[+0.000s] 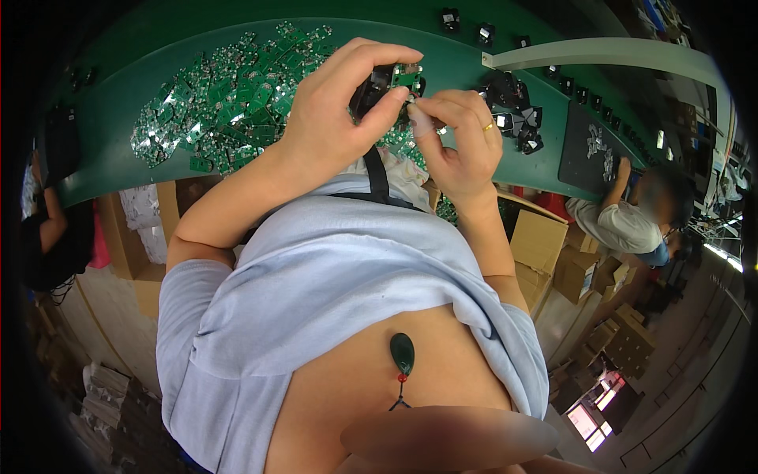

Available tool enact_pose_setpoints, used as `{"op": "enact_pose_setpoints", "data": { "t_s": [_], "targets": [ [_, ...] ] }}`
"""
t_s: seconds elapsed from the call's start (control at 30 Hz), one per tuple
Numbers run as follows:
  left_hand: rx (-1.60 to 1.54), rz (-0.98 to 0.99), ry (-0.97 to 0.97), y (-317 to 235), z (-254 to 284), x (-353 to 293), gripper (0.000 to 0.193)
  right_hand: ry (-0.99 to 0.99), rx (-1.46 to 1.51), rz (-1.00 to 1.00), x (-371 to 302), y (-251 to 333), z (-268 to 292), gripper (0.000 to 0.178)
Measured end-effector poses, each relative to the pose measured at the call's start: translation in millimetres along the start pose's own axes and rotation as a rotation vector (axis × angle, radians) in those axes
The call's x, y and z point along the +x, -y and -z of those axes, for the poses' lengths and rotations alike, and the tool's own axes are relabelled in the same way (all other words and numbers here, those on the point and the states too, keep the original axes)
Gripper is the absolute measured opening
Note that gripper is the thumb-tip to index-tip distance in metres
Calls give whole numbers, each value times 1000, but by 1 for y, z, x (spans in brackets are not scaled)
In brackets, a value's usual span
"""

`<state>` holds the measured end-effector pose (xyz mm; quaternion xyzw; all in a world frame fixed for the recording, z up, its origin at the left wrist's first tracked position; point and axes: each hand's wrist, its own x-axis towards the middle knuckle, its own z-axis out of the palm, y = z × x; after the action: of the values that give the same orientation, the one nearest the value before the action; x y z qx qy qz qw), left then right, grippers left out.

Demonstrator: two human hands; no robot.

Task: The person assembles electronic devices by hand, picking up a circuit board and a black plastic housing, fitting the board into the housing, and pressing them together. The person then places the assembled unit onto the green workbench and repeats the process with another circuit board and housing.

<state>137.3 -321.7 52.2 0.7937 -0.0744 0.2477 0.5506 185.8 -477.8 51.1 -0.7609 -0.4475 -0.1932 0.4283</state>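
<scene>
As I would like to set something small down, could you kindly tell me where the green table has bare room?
The green table is bare left of the circuit-board pile, and in a smaller patch between the black parts and the dark mat. It is crowded at the pile and around the left hand and right hand.

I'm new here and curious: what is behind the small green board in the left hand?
Something black shows behind the green board; the board and left hand cover the rest, so what it is, I cannot tell.
</scene>
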Motion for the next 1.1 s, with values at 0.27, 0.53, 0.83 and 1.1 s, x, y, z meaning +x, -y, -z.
{"op": "enact_pose_setpoints", "data": {
  "t_s": [0.27, 0.53, 0.83, 1.1],
  "targets": [
    [15, -24, 39, -2, 3, -1, 31, 19, -20, 17, 1, 0, 0, 22],
    [21, -32, 37, -3, 4, -1, 31, 29, -18, 58, 2, -1, 1, 23],
    [72, -211, -8, 7, 1, 1, 31, 53, -24, 43, 5, 2, 2, 22],
    [134, -293, -47, 10, -2, 1, 30, 78, 62, -24, 8, 1, 2, 20]
  ]
}}
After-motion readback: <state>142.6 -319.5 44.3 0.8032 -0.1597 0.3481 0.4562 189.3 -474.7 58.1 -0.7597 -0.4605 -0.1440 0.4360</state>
